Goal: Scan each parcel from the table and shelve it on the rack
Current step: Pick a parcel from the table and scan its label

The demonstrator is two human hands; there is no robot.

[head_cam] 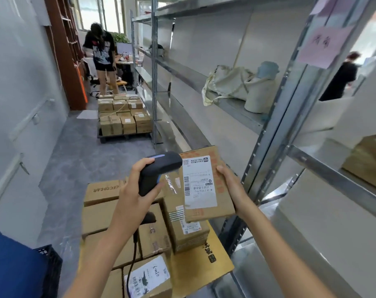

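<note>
Head view: scanning one parcel before it goes on the rack.
Left hand (137, 190) grips the scanner (159, 171), nose toward the label; right hand (232, 188) holds the parcel (206, 183) label-up at its 3 o'clock edge, probably for reading. More boxes (122, 220) lie on the worktop below; the rack (266, 134) stands at 2 o'clock.

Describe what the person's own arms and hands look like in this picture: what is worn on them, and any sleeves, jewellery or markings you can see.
Both forearms are bare to the frame's edge, with no sleeves in view. The left hand and the right hand wear no gloves. No rings, watch, bands or markings show on the fingers or wrists.
</note>
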